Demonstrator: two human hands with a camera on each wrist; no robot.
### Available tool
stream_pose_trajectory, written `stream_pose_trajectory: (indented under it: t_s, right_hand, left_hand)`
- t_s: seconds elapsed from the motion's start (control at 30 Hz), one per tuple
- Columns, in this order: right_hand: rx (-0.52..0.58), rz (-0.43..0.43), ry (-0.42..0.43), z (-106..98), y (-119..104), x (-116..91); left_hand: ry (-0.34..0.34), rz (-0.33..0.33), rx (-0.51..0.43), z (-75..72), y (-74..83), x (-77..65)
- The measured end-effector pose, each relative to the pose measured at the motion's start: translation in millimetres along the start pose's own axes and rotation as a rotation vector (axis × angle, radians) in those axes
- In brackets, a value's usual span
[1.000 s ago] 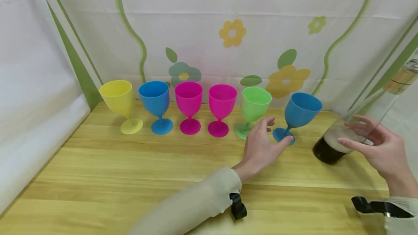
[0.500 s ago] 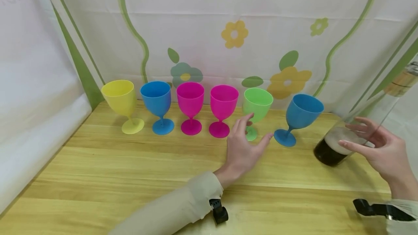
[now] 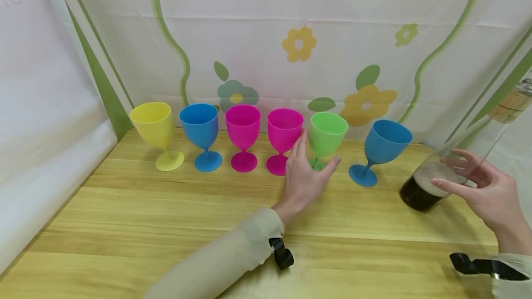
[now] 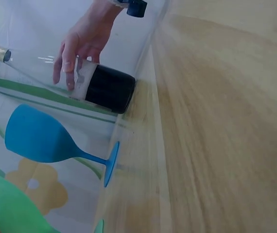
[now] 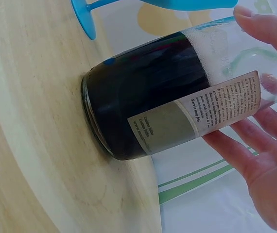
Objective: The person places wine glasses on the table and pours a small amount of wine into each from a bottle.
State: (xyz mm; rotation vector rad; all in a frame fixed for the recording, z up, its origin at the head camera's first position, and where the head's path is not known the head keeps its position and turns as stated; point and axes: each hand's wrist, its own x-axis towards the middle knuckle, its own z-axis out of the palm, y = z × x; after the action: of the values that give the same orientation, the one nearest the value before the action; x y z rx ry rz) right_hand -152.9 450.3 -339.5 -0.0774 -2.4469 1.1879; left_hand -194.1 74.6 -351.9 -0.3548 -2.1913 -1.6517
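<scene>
My left hand [image 3: 301, 176] reaches around the light-green goblet [image 3: 328, 134], its fingers extended on the goblet's left side and its thumb to the right. The hand hides part of that goblet's foot. In the left wrist view, the green goblet [image 4: 7, 204] lies at the lower left edge, with bits of finger beside it. My right hand [image 3: 490, 188] grips a clear glass bottle [image 5: 148, 92] between thumb and fingers. Dark liquid topped with pale foam fills the bottle's lower part, and a printed label shows on its side.
Goblets stand in a row along the back of the wooden table [image 3: 166, 225]: yellow [image 3: 154, 126], blue [image 3: 201, 128], two magenta [image 3: 242, 128], green, and a blue goblet [image 3: 384, 142] near the bottle. A flowered white curtain [image 3: 249, 13] hangs close behind them.
My left hand has left the foot of the right-hand blue goblet and moved left, then forward to the green goblet. My right hand and the bottle stay in place.
</scene>
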Motion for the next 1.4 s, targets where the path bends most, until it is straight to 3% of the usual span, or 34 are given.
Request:
stream_pose_trajectory:
  t_s: [0.23,0.47,1.03,1.23,1.4]
  right_hand:
    - [-0.007,0.003,-0.003,1,-1,1]
    - [-0.005,-0.015,-0.01,1,0,1]
    - [0.03,-0.004,-0.03,8,-3,2]
    - [0.023,-0.072,0.018,5,-6,2]
    - [-0.027,-0.051,0.021,11,-13,2]
  left_hand:
    - [-0.016,-0.015,-0.014,6.4,-6.5,7.7]
    - [0.018,-0.015,0.013,15.7,-8.9,15.6]
    - [0.066,-0.068,0.13,23.3,0.7,33.2]
    - [0.038,-0.028,0.151,22.4,8.2,31.2]
    - [0.027,0.007,0.222,16.9,10.7,26.8]
